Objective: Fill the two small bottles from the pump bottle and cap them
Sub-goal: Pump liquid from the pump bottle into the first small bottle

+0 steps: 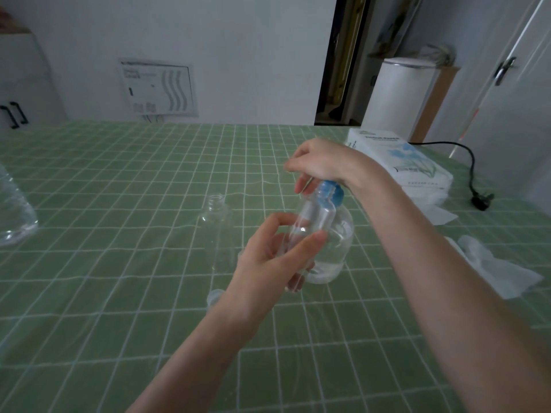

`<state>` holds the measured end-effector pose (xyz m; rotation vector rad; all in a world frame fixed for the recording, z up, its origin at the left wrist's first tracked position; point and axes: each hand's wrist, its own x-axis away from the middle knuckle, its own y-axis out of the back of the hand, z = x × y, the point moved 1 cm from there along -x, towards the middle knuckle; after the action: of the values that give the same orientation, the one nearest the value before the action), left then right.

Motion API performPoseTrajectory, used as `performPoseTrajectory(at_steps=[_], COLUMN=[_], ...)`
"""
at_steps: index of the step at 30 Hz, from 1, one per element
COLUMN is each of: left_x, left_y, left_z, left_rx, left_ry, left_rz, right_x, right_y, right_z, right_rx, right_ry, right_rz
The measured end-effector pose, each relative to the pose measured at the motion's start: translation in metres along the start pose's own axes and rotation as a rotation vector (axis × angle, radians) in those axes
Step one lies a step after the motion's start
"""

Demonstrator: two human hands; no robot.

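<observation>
My left hand (pixel 268 263) grips a small clear bottle (pixel 310 222) and holds it tilted, its open neck up under the blue pump head (pixel 334 192). My right hand (pixel 319 165) rests on top of that pump head, palm down with the fingers bent over it. The round clear pump bottle (pixel 337 245) stands on the table behind the small bottle, with liquid in its lower part. A second small clear bottle (pixel 217 231) stands upright and uncapped to the left. A small clear cap (pixel 215 297) lies near my left wrist.
The table wears a green checked cloth (pixel 119 293). A large clear plastic bottle (pixel 15 213) stands at the left edge. A tissue pack (pixel 399 156) lies at the back right, with loose tissues (pixel 501 269) and a black power plug (pixel 481 201) near it.
</observation>
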<state>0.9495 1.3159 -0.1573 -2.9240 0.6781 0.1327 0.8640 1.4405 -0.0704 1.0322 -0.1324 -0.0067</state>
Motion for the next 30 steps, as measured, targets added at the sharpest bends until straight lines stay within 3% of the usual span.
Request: performPoseTrajectory(at_steps=[17, 30], left_x=[0.001, 0.000], left_y=[0.000, -0.001], left_z=[-0.001, -0.004], left_rx=[0.012, 0.011], left_ry=[-0.016, -0.029], left_rz=[0.000, 0.007], right_x=[-0.004, -0.001], right_y=[0.001, 0.010], right_z=[-0.001, 0.004], right_rx=[0.060, -0.024], right_ry=[-0.038, 0.049], right_rz=[0.016, -0.069])
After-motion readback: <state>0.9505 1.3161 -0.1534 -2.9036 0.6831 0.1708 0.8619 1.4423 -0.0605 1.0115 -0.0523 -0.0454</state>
